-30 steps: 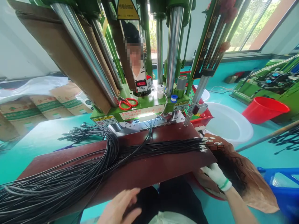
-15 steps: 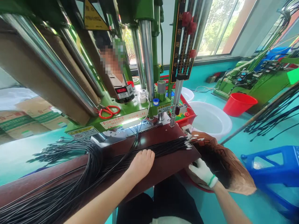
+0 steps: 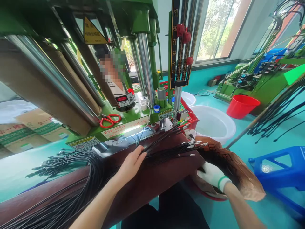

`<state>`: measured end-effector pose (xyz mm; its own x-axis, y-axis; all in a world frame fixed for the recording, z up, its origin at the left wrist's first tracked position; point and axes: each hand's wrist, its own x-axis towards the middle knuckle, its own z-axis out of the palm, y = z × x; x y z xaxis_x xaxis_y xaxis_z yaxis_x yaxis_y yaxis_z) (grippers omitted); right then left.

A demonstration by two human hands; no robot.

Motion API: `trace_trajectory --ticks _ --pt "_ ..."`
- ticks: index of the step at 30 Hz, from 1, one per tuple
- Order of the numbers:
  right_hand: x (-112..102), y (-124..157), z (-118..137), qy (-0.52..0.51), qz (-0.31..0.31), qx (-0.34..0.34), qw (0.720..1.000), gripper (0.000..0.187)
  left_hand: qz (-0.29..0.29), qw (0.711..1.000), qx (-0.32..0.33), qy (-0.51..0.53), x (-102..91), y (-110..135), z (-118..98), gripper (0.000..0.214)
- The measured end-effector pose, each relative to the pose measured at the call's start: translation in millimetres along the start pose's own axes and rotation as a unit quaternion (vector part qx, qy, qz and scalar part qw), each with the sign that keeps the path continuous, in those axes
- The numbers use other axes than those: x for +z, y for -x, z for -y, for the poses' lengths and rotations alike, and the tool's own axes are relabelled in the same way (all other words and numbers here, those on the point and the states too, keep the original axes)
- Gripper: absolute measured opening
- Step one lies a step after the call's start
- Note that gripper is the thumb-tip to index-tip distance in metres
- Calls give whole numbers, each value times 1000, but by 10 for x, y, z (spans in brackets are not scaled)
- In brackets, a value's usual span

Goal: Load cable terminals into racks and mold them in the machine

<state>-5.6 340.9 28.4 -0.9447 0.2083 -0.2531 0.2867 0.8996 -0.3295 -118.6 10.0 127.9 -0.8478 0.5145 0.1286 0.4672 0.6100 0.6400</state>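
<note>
A thick bundle of black wires (image 3: 78,184) with metal-tipped ends lies across the dark red bench (image 3: 152,181) before a green press machine (image 3: 133,117). My bare left hand (image 3: 130,165) is closed on several of these wires and lifts their ends (image 3: 171,146) off the bench, fanned toward the machine. My right hand (image 3: 212,175), in a white glove, reaches into a brown paper bag (image 3: 240,171) full of small dark parts at the bench's right end; its fingers are curled, and what they hold is hidden.
Red scissors (image 3: 110,120) and small spools lie on the machine's green ledge. A white basin (image 3: 214,124), a red bucket (image 3: 241,106) and a blue stool (image 3: 281,171) stand on the teal floor at right. Cardboard boxes (image 3: 28,130) are stacked at left. A person stands behind the machine.
My left hand came up from my lap onto the wires, then gripped and lifted some, fanning their tips upward. The view has swung right. My right hand stays in the bag.
</note>
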Motion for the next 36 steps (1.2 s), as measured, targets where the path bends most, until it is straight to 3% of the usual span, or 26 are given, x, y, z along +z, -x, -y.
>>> trace_trajectory --ticks 3,5,6,8,10,13,15,17,20,24,27,30,33,36 --pt "-266 186 162 8 79 -52 995 21 8 997 -21 77 -61 46 -3 25" --pt "-364 316 336 -145 161 -153 964 21 24 995 -21 99 -58 70 7 26" --pt "-379 361 447 -261 197 -199 924 26 32 994 -17 99 -42 82 12 27" --pt "-349 385 711 -490 232 -246 803 52 44 996 -1 79 16 111 16 26" --pt "-273 319 995 -649 203 -255 687 73 65 997 20 42 102 150 8 26" --pt "-173 133 1333 -790 112 -230 558 53 103 992 63 -24 223 199 -12 25" --pt "-147 24 1449 -842 75 -183 501 33 114 988 91 -41 260 189 -9 26" --pt "-150 -35 1483 -860 63 -138 488 24 88 992 83 -28 267 124 16 28" --pt "-175 -32 1458 -853 64 -107 507 24 65 994 25 -80 289 -40 59 25" --pt "-189 24 1429 -841 53 -111 527 24 111 954 21 -278 410 -221 26 13" --pt "-165 37 1406 -835 52 -103 538 24 134 931 50 -335 470 -276 -13 16" --pt "-105 39 1354 -837 60 -94 535 25 129 946 64 -292 425 -298 18 12" --pt "-29 46 1290 -845 70 -79 524 25 106 983 27 -147 302 -314 85 7" --pt "27 44 1250 -852 81 -65 513 26 86 996 -16 0 189 -309 108 12"
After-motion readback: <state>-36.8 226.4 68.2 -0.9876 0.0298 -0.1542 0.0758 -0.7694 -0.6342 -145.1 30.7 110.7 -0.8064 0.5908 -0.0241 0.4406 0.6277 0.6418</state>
